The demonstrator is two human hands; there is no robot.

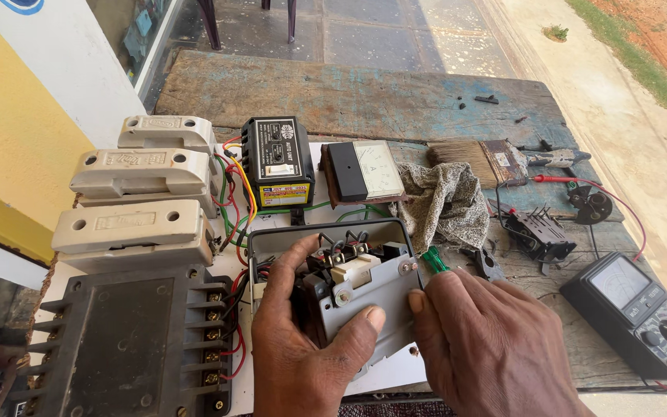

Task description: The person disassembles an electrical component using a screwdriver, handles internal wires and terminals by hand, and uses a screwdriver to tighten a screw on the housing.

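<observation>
Landmark: we are taking the grey switch box (364, 289), low in the middle of the white mounting board (314, 154), as our reference.
Left hand (303, 340): we are gripping the box from its near left, thumb lying across the grey front plate, fingers curled behind the left wall.
Right hand (488, 340): we are resting it against the box's right edge, fingers bent close together; a green-handled tool (434, 261) is showing just above the knuckles, and we cannot tell whether we are holding it.
Box state: we are seeing it opened, with black mechanism and cream lever exposed at the top, and two screws sitting in the plate.
Progress: we are judging the work as midway, since the box is lying loose in hand, not closed up.
Left of box: three cream fuse carriers (144, 174) and a dark terminal block (129, 340) are standing wired.
Behind box: a black relay unit (278, 161) and a panel meter (368, 170) are sitting on the board.
Right of box: a rag (449, 202), a brush (476, 158) and an analogue multimeter (634, 305) are lying on the wooden table (349, 93).
</observation>
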